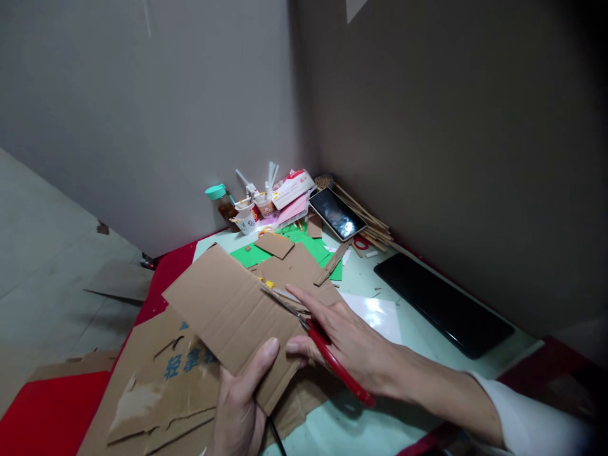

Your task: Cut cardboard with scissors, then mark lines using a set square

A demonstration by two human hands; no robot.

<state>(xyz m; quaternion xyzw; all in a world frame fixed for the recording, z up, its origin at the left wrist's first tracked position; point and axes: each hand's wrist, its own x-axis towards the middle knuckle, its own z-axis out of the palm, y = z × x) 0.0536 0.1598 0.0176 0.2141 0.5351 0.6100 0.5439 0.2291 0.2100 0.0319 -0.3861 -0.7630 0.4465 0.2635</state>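
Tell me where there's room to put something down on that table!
Bare tabletop shows below the scissors' red handle and between the right forearm and black slab. It's crowded by the back corner, with cups, phone and sticks.

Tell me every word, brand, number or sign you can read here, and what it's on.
Nothing reads clearly enough to quote.
Blue characters on the large cardboard sheet: turned, blurred, partly hidden behind the held cardboard piece.
Print on the white-and-red box: too small.
Marks on the paper cups: too small and blurred.
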